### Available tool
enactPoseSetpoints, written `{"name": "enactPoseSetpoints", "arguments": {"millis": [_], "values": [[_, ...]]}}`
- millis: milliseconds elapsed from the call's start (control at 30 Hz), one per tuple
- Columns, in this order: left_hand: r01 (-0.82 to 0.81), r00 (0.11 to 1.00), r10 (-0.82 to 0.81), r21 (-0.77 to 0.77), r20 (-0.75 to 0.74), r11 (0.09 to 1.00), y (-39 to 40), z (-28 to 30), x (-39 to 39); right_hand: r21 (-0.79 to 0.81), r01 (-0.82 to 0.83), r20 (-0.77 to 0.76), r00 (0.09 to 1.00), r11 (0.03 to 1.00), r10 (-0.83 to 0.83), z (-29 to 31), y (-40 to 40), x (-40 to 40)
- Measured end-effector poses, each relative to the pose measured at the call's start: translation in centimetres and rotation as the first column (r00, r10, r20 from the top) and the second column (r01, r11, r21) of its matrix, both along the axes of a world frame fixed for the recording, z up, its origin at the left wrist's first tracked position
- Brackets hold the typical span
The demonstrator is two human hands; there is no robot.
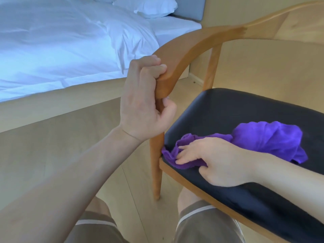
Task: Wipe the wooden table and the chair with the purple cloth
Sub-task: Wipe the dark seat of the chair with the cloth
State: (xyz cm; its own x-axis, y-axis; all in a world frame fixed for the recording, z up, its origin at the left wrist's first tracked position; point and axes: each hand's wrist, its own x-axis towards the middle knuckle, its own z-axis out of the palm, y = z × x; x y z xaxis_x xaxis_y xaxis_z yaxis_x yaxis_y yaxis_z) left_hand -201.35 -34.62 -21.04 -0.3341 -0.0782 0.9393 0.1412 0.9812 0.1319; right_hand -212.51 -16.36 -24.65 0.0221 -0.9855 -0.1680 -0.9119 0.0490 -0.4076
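- Purple cloth point(263, 139) is lying crumpled on the black seat point(236, 109) of the wooden chair point(184, 48), stretching from the seat's front-left corner toward its middle.
- Right hand point(215, 160) is pressing down on the near end of the cloth, fingers point(185, 155) lying fairly straight and spread over the folds, thumb tucked at the seat's front edge.
- Left hand point(145, 100) is gripping the end of the chair's curved armrest, fingers curling over the top and thumb wrapping round the wood below, just above the front leg point(156, 172).
- Chair is standing on a pale wood floor point(52, 141), its front rail touching or nearly touching the person's knees point(191, 199).
- Bed point(61, 41) with white bedding and a pillow point(149, 6) is sitting behind the chair, to the left.
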Motion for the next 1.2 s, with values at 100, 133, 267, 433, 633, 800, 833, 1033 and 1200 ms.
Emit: {"name": "enactPoseSetpoints", "arguments": {"millis": [100,133,267,433,633,800,833,1033,1200], "values": [[-0.035,0.999,0.035,0.036,0.000,0.999,0.5,0.0,0.0,0.010,0.158,0.263,0.952,0.987,-0.155,3.2,-2.7,-1.4],[-0.049,0.999,0.049,0.036,0.007,0.998,0.6,0.0,0.1,-0.088,0.279,0.344,0.910,0.956,-0.234,3.6,-4.1,-2.2],[-0.068,0.997,0.067,0.037,0.035,0.997,0.6,0.1,0.1,-0.204,0.531,0.333,0.828,0.822,-0.452,1.2,-7.2,-1.8],[-0.059,0.997,0.060,-0.018,0.048,0.998,0.3,0.3,0.5,-0.044,0.046,-0.155,0.987,0.998,-0.052,-1.4,-5.5,1.7],[-0.035,0.999,0.035,-0.024,0.033,0.999,0.1,0.1,0.5,-0.018,-0.132,-0.375,0.920,0.991,0.115,-1.3,-3.7,1.5],[-0.015,0.999,0.016,-0.010,0.034,1.000,0.0,0.0,0.3,0.085,-0.200,-0.546,0.810,0.976,0.214,-2.5,-2.3,2.2],[-0.022,0.999,0.022,-0.013,0.043,1.000,-0.1,-0.1,0.3,0.087,-0.229,-0.574,0.784,0.970,0.237,-2.6,-2.0,2.0],[-0.055,0.996,0.058,-0.040,0.066,0.998,-0.2,0.2,0.6,0.119,-0.399,-0.614,0.690,0.909,0.383,-4.7,0.1,-0.8],[-0.060,0.998,0.060,0.015,0.024,0.998,-0.1,0.0,-0.1,-0.131,-0.225,-0.221,0.956,0.966,0.192,-1.1,-1.9,0.3]]}}
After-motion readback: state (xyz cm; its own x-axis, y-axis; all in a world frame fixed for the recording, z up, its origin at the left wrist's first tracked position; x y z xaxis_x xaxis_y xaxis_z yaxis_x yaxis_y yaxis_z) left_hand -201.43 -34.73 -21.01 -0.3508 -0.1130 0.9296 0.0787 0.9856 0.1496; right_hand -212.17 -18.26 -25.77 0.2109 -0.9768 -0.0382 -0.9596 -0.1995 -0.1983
